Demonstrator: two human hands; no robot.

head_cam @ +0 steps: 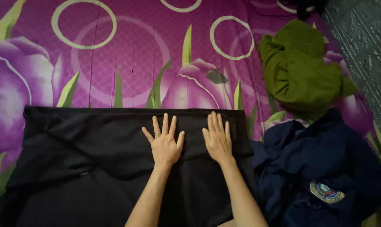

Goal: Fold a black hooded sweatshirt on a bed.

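On mat (127,54) | hands: left hand (165,145), right hand (217,141) | garments: perhaps three

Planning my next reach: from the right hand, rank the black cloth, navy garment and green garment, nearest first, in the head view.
1. Black cloth: directly under the right hand, which lies flat on it.
2. Navy garment: just to the right, beside the cloth.
3. Green garment: farther up and right, on the purple sheet.
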